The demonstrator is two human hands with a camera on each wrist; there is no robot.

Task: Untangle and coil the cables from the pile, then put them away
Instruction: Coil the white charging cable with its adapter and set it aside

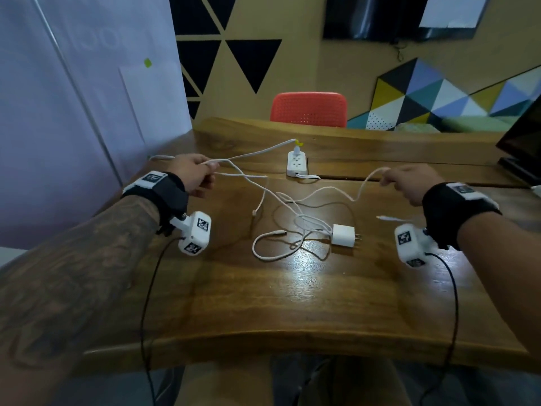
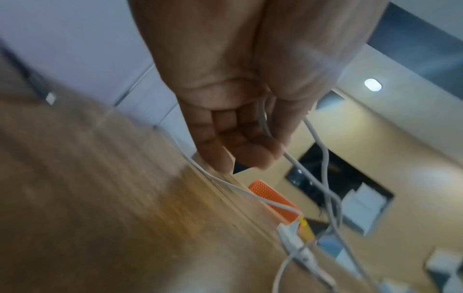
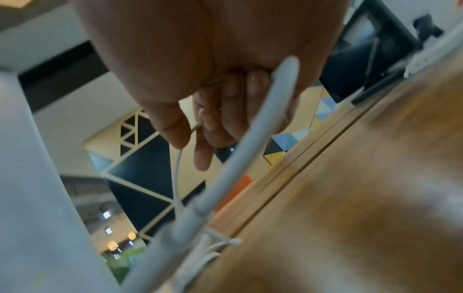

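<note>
Left hand: My left hand (image 1: 194, 172) is raised over the left side of the wooden table (image 1: 292, 303), fingers curled round strands of white cable (image 1: 248, 174); the left wrist view shows the same hand (image 2: 240, 126) with two strands (image 2: 323, 178) running out past the fingertips.

Dangling end: From that hand one thin strand drops to a small connector (image 1: 254, 212) hanging just above the tabletop.

Cable pile: At the table's centre, white cables lie looped and crossed (image 1: 295, 232), one loop (image 1: 272, 253) flat on the wood toward me, the rest tangled beside a white wall charger (image 1: 343, 234) with its prongs pointing right.

Power strip: Beyond the pile, a white power strip (image 1: 297, 167) sits near the table's centre seam with a white plug with a yellow tag (image 1: 298, 145) in its far end; its cord (image 1: 263, 152) runs left behind my left hand.

Right hand: My right hand (image 1: 405, 183) is lifted over the right side, thumb and fingers pinching a white cable (image 1: 363, 186) that sags back toward the pile; the right wrist view shows the pinch (image 3: 200, 126) on the thin strand (image 3: 176, 172).

Loose connector: A white connector end (image 1: 389, 218) lies on the table just below my right hand.

Background: An orange chair (image 1: 308, 109) stands behind the table.
</note>
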